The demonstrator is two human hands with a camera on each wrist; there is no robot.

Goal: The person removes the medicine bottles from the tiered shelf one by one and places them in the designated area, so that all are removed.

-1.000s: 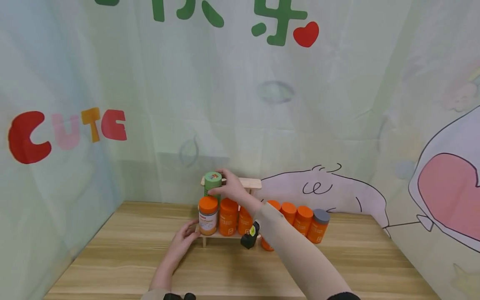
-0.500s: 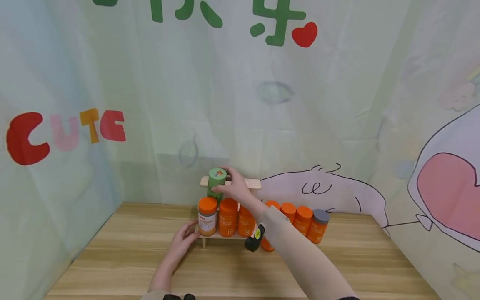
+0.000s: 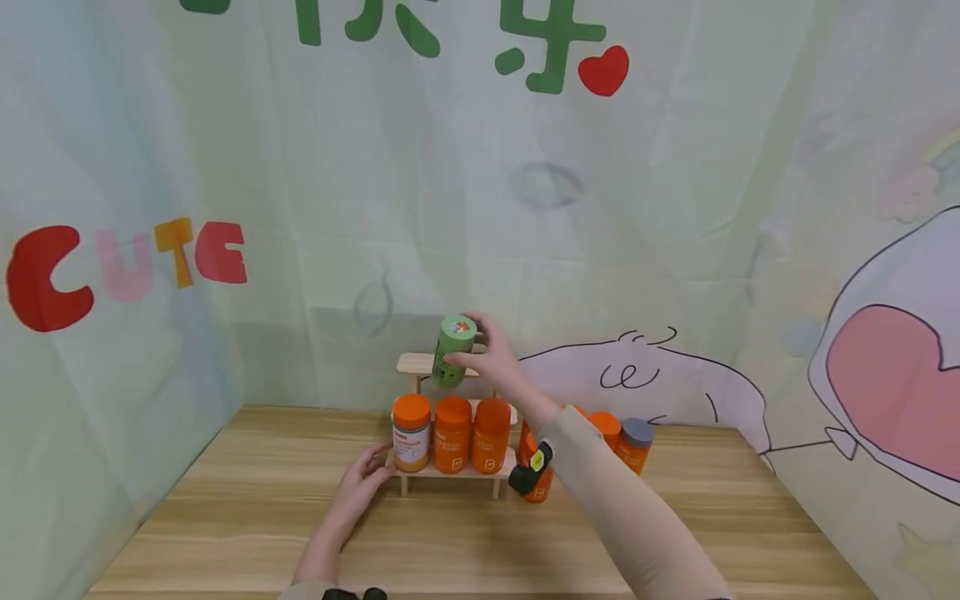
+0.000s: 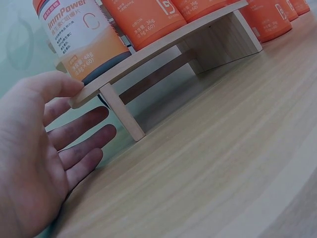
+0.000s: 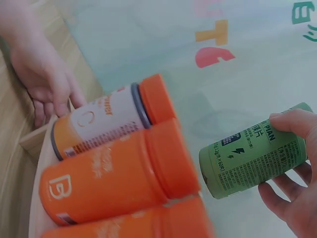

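My right hand (image 3: 491, 358) grips a green supplement bottle (image 3: 452, 346) around its side, thumb in front and fingers behind. It is held tilted in the air, apart from the tiered wooden rack (image 3: 415, 363), in front of its top board. In the right wrist view the green bottle (image 5: 252, 153) shows its printed label. My left hand (image 4: 34, 144) holds the left end of the rack's lowest board (image 4: 148, 54), thumb at the edge and index finger behind; the other fingers are loosely spread below. On that board stand a white-labelled orange-capped bottle (image 3: 412, 433) and two orange bottles (image 3: 452, 437).
Right of the rack stand several more orange bottles, partly hidden by my right forearm; one has a grey cap (image 3: 638, 432). The rack and bottles stand on a wooden table (image 3: 225, 500). A printed cloth (image 3: 337, 208) hangs behind.
My right hand has lifted the green bottle up and rightward from behind the front left bottle, tilting it. The rack's top board is more exposed at left. My left hand stays at the rack.
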